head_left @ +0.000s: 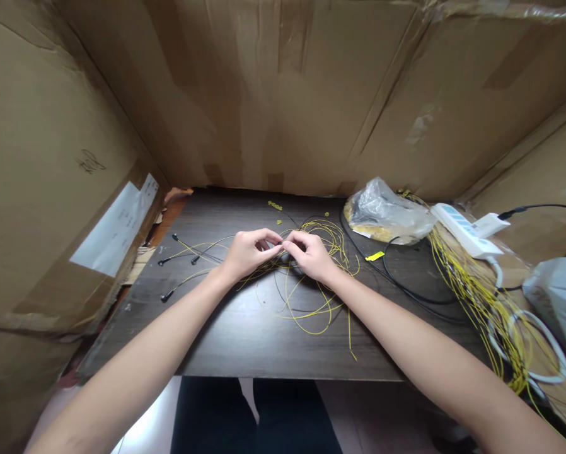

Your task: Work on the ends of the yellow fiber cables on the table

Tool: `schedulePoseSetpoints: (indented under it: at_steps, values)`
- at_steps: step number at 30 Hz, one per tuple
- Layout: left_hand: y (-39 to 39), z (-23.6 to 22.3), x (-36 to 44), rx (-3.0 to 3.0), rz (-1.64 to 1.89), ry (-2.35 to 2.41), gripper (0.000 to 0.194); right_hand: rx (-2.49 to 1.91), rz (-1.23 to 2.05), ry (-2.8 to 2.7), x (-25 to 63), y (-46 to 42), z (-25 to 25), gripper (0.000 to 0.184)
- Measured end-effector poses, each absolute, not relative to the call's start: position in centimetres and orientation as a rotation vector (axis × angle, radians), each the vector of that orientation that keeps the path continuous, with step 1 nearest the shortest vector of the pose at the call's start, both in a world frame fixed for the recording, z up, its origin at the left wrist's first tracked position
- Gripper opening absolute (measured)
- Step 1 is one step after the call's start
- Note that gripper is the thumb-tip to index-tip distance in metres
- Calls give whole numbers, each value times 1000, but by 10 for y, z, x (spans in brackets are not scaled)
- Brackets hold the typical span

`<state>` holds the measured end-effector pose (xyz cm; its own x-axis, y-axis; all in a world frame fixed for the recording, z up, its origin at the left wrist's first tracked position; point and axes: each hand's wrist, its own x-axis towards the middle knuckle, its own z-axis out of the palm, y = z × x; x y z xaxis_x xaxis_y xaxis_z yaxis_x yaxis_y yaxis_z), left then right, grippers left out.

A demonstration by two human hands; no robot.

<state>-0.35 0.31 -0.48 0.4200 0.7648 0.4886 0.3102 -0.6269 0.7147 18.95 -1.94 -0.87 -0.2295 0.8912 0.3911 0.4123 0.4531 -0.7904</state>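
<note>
Head view: both my hands meet over the middle of the table [226, 347], thumb and finger pinched narrow on each. My left hand [248, 252] and right hand [311, 253] come tip to tip at a small dark piece [280, 244]; too small to tell what it is or which way it points. Yellow wires [336, 238] lie under and around my hands, long run left to right. Right side: loose loops, one thin stretch running down toward me, its end bent, near the table's front edge. Left side: wires fan out straighter to black plugs, well apart from my fingers. Lowest plug [167, 296] points left, tilted a bit toward me; top plug [175, 237] points left and away. Yellow scraps [274, 205] beyond my hands. Yellow tag [374, 256] right of the loops, plastic bag [387, 214] behind it, white power strip [465, 232] farther right.
</note>
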Motion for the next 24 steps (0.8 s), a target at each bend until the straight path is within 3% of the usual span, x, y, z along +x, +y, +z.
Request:
schedulePoseSetpoints:
  at_steps: [13,24]
  values:
    - [3,-5,2,1898,1060,969,29,-1077,673,-1804,190,-18,-12,17]
    - [2,-3,0,1978,1042,993,21,-1075,639,-1814,189,-18,-11,17]
